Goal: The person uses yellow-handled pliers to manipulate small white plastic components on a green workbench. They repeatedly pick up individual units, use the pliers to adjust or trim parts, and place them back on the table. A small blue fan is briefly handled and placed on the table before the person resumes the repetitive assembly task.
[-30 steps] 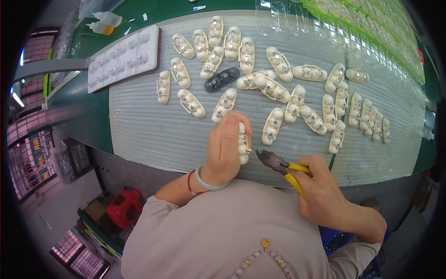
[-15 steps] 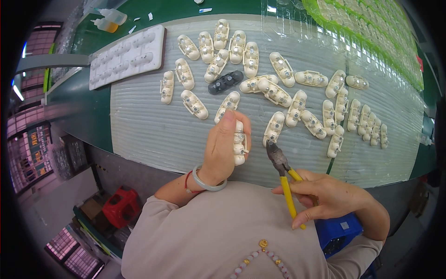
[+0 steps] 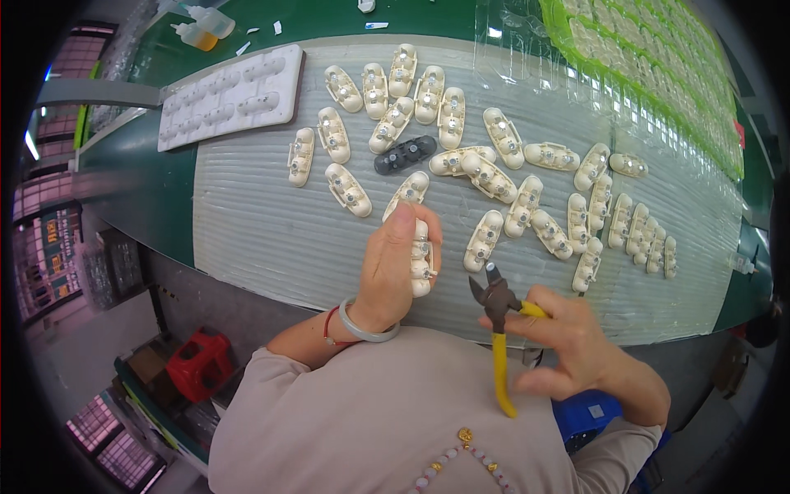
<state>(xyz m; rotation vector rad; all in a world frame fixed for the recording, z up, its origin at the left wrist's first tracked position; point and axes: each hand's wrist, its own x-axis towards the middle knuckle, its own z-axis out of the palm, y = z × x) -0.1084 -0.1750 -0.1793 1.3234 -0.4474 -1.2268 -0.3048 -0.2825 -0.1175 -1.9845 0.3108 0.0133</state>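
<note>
My left hand is closed around a cream oval plastic part, whose row of rounded bumps with shiny metal bits faces right. In my right hand is a pair of yellow-handled cutting pliers. Its jaws are spread and point away from me, just right of the held part. A small shiny bit shows at the tip of one jaw. Beyond the pliers lies another cream part, apart from the jaws. One more cream part rests on the table just beyond my left hand.
Many similar cream parts and one dark grey part lie on the ribbed grey mat. At far left stands a white moulded tray; small bottles are behind it. Green-edged clear trays fill the far right. A blue bin is below.
The pliers' handles and jaws have spread wider, and the tool has turned more upright. My left hand keeps its hold on the cream part. The whole view has shifted slightly.
</note>
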